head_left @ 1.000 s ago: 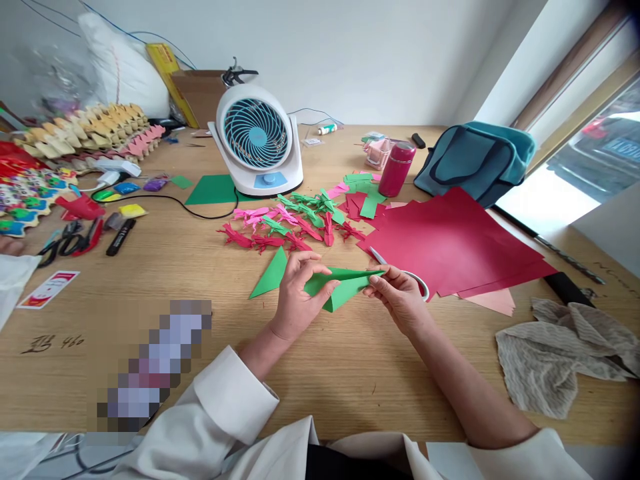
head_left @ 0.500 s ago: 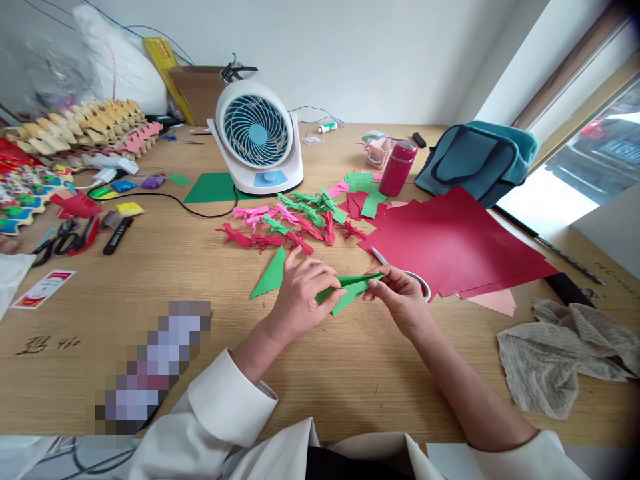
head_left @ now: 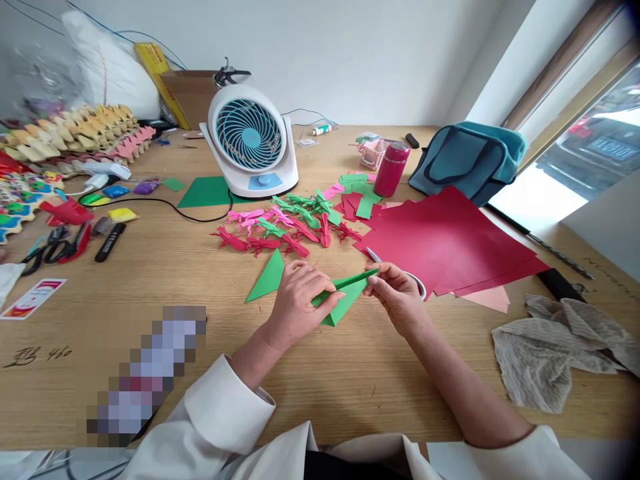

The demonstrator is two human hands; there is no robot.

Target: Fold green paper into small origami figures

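Note:
A folded piece of green paper [head_left: 349,298] is held above the table between my two hands. My left hand [head_left: 303,300] pinches its left end between thumb and fingers. The right corner sits in the closed fingertips of my right hand [head_left: 395,293]. A long fold runs along the paper's upper edge, and a point hangs down below. Beyond my left hand lies a green paper triangle [head_left: 267,275]. A pair of scissors with a white handle [head_left: 421,287] lies partly hidden behind my right hand. Past my hands is a pile of folded red, pink and green paper figures [head_left: 295,223].
Large red paper sheets [head_left: 450,243] lie at the right, near a red bottle [head_left: 391,170] and a blue bag [head_left: 465,163]. A fan [head_left: 253,143] stands at the back. A black marker [head_left: 111,243], dark-handled scissors [head_left: 57,250] and a crumpled cloth [head_left: 543,360] are on the table.
The green paper has been tilted so that more of its front face shows and its opening looks narrower. Both hands keep their hold. The whole view has shifted slightly.

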